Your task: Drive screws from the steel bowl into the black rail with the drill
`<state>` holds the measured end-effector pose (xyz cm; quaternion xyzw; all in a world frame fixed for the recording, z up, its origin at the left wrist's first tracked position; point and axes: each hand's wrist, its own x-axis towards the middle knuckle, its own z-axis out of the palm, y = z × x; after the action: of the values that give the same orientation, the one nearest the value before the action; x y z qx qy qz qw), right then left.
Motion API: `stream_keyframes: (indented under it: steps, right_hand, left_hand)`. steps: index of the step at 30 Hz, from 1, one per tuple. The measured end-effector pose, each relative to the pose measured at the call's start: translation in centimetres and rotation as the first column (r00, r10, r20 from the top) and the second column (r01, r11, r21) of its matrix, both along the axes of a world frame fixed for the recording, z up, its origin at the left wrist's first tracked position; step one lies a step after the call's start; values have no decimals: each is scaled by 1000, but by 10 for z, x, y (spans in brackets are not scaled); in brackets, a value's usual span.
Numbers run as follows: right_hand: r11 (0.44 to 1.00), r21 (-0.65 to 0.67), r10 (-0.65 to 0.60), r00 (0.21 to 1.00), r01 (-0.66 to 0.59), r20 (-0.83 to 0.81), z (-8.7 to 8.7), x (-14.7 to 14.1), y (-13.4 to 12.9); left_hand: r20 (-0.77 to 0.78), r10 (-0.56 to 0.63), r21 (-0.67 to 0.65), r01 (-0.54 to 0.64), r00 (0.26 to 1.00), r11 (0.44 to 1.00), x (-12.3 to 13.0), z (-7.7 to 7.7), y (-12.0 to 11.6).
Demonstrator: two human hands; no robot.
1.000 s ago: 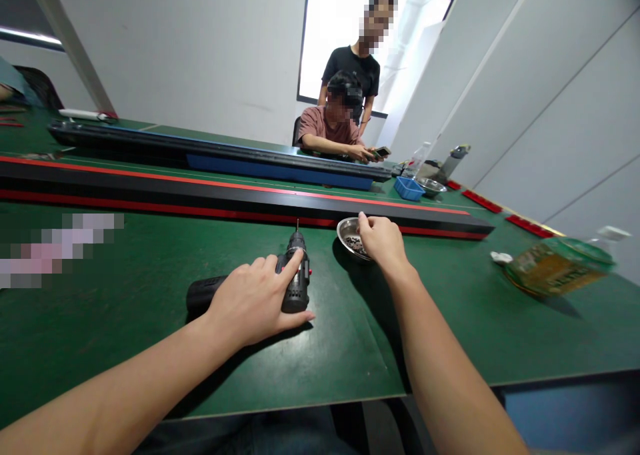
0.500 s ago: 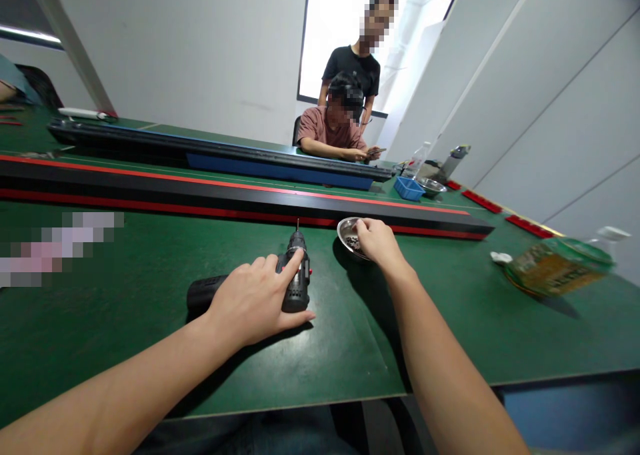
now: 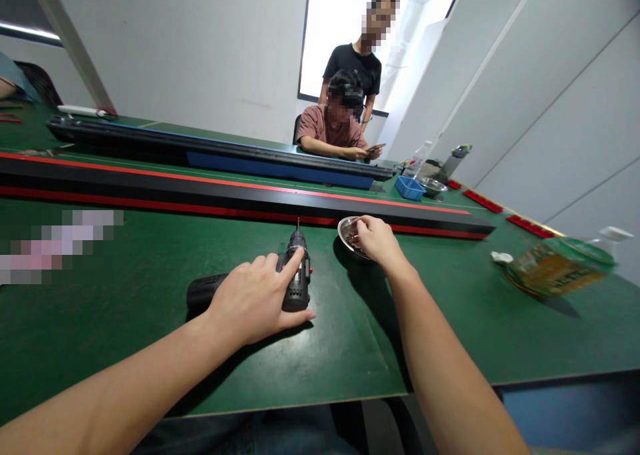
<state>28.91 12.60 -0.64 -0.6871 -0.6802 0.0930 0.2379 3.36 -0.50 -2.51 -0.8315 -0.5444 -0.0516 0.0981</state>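
A black cordless drill [image 3: 297, 278] lies on its side on the green table, its thin bit pointing away from me. My left hand [image 3: 253, 298] is over the drill, gripping it, with the index finger along the body and the thumb behind it. To the right stands a small metal bowl [image 3: 342, 233] with small dark pieces, probably screws, inside. My right hand [image 3: 377, 238] dips into the bowl with its fingers pinched together; the fingertips are partly hidden, and what they hold cannot be made out.
A long black bar with red edges [image 3: 240, 196] crosses the table just beyond the drill and bowl. Behind it lie another long black bar [image 3: 200, 145] and a blue basket [image 3: 410, 188]. A greenish plastic container [image 3: 560, 268] stands at right. Two people [image 3: 333, 131] are across the table.
Almost nothing differs. The right hand's fingers have shifted slightly within the bowl, and the left hand stays on the drill.
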Motion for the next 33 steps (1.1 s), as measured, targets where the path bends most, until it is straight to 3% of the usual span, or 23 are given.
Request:
stream_keyframes:
  steps: [4, 11, 18, 27, 33]
  right_hand:
    - [1000, -17, 4, 999, -4, 34, -1, 0, 0]
    - [992, -50, 121, 989, -117, 88, -8, 2, 5]
    - [991, -42, 128, 984, -124, 121, -9, 2, 3]
    - [988, -95, 129, 989, -121, 77, -2, 0, -1]
    - [991, -96, 92, 995, -95, -35, -3, 0, 1]
  left_hand:
    - [4, 2, -1, -2, 1000, 1000, 0, 0, 0]
    - [2, -6, 26, 6, 1000, 1000, 0, -2, 0]
    - [1, -10, 25, 10, 1000, 1000, 0, -1, 0]
    - [10, 5, -5, -5, 1000, 1000, 1, 0, 0]
    - [6, -3, 3, 3, 1000, 1000, 0, 0, 0]
